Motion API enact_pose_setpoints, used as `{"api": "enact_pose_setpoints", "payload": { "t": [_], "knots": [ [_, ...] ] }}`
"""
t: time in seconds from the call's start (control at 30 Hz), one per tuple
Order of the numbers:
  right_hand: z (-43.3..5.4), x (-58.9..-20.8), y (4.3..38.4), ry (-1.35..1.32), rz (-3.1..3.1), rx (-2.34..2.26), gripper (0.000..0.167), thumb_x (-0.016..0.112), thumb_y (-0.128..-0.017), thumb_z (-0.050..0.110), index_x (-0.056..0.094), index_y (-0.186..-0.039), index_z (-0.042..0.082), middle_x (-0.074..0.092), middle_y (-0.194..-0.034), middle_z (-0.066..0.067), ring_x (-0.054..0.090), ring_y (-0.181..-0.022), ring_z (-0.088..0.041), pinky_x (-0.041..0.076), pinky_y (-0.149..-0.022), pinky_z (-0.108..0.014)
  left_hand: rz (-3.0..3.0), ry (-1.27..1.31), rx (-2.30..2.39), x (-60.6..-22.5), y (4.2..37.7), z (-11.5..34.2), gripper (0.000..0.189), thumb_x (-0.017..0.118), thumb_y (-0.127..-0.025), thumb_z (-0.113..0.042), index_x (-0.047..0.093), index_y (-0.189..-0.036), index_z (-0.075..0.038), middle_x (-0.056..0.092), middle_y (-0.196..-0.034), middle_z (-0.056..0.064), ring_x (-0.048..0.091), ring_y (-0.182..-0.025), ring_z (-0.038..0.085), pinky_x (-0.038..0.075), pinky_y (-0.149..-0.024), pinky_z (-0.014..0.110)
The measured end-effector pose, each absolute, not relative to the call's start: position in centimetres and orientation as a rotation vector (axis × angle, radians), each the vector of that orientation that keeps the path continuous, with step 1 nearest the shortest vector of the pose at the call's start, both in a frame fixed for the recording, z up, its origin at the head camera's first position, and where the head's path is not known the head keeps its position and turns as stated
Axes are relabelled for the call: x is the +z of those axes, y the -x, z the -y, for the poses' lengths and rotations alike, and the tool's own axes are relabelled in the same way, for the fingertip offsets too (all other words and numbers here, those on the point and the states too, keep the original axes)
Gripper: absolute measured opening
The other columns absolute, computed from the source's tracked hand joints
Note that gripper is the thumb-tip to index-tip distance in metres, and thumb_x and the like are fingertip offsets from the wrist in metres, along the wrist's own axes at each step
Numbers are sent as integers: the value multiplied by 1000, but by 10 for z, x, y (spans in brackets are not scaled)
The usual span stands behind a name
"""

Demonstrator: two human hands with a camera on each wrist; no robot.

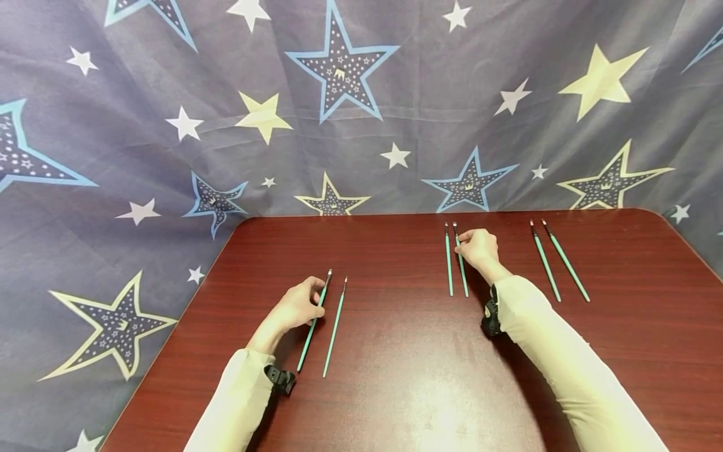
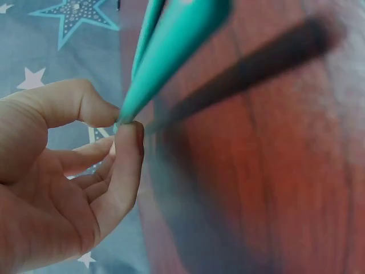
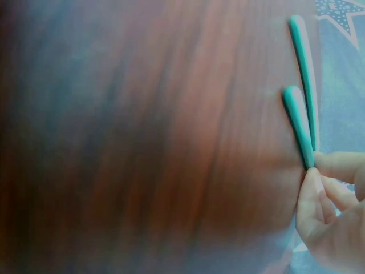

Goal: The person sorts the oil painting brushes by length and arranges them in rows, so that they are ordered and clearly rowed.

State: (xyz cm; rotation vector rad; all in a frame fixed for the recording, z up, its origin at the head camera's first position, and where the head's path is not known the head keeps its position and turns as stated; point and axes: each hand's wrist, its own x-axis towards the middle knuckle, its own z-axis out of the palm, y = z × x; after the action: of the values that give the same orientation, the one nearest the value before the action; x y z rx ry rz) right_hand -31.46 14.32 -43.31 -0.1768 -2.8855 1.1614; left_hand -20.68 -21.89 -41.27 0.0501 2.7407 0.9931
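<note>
My left hand [image 1: 297,304] pinches a thin teal-handled paintbrush [image 1: 311,333] between thumb and finger. In the left wrist view that brush's handle [image 2: 171,51] rises above the table, its dark shadow beside it. Just right of it a second teal paintbrush [image 1: 336,333] lies on the table. Toward the far edge, my right hand [image 1: 480,249] pinches another teal paintbrush [image 1: 462,270], whose handle [image 3: 296,114] shows in the right wrist view. Close on its left lies a similar paintbrush [image 1: 449,267]. Bristle ends of all these point away from me.
Two more teal paintbrushes, one [image 1: 545,267] beside the other [image 1: 567,263], lie slanted to the right of my right hand. The reddish-brown wooden table [image 1: 395,351] meets a grey star-patterned cloth [image 1: 418,113] at its back and left.
</note>
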Motion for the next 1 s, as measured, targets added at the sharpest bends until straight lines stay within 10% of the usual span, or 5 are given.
{"api": "enact_pose_setpoints", "payload": {
  "t": [1.0],
  "knots": [
    [-147, -436, 317, 167, 2890, 1196, 28, 67, -79, 13, 67, -104, 1, 67, -94, -17, 60, -87, -31, 49, -77, -42, -2735, -188, 1323, -401, 230, 174, 61, 58, -69, 5, 48, -126, -13, 54, -88, 9, 57, -60, 13, 55, -53, 36]
  ]
}}
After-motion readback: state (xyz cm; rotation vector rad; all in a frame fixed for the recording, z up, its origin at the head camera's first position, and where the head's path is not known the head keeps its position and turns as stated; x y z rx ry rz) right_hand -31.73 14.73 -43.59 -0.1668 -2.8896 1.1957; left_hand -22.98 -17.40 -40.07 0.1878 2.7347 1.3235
